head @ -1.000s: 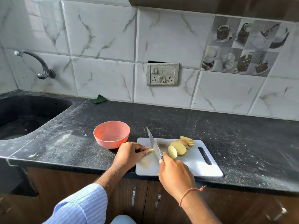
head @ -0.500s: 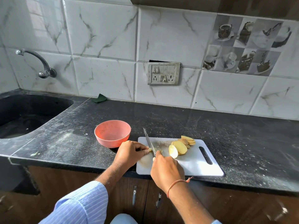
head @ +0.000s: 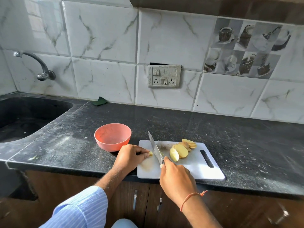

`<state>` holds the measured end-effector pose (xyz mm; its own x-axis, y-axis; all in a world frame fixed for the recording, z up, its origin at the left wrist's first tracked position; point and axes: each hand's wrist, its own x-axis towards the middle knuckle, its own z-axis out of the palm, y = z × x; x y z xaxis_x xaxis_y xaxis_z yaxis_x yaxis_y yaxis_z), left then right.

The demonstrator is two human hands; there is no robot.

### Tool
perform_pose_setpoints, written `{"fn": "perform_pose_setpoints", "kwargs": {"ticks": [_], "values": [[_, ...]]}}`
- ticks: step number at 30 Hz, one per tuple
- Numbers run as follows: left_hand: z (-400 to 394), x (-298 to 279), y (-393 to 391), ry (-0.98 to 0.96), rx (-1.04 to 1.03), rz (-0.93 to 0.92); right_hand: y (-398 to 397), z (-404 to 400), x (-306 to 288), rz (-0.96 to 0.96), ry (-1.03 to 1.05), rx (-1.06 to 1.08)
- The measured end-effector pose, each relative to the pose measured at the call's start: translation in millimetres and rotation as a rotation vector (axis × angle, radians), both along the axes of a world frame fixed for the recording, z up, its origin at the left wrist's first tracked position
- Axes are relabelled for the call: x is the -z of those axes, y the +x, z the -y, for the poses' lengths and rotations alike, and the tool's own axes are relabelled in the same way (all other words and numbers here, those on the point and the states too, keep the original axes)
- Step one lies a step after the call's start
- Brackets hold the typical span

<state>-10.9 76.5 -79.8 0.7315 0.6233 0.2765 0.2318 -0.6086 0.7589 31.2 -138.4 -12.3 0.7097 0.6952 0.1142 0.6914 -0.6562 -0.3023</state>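
The potato piece (head: 150, 153) being cut is a small pale yellow stub, only its end showing past the fingertips, and it lies on the left part of the white cutting board (head: 194, 168), touching the left face of the knife (head: 155, 148). To the right of the blade the cut slices (head: 181, 150) are spread in a loose overlapping row toward the far right corner of the board. They are oval and creamy yellow, the nearest one tipped up on its edge and a few showing brownish skin. The left hand (head: 130, 156) rests knuckles up at the board's left edge, its fingers curled and pinching the stub between thumb and fingertips. Its forearm comes in from the near left out of a blue striped sleeve (head: 79, 209). The right hand (head: 176, 176) is closed round the knife's handle, which it hides, with the thumb laid along the base of the blade. The long steel blade runs away from the person, its tip pointing far and a little left, past the board's far edge. An orange thread bracelet (head: 192, 197) circles that wrist. The board sits at the near edge of a dark speckled counter (head: 230, 137), with a pink bowl (head: 112, 136) just beside its far left corner, close to the left hand. Farther left is a dark sink (head: 24, 116) with a tap (head: 35, 65) on the tiled wall above it, and a switch panel (head: 164, 76) is set in the wall behind the board.
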Motion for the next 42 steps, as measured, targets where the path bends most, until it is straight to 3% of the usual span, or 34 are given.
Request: {"fn": "perform_pose_setpoints", "kwargs": {"ticks": [19, 35, 42], "values": [[-5, 5, 1, -0.031, 0.001, -0.008, -7, -28, -1, 0.011, -0.154, -0.021], [-3, 4, -1, -0.001, -0.026, 0.001, -8, -2, -9, -0.033, 0.026, -0.005], [-3, 4, -1, -0.021, -0.021, 0.004, -16, -6, -8, -0.028, -0.032, -0.017]]}}
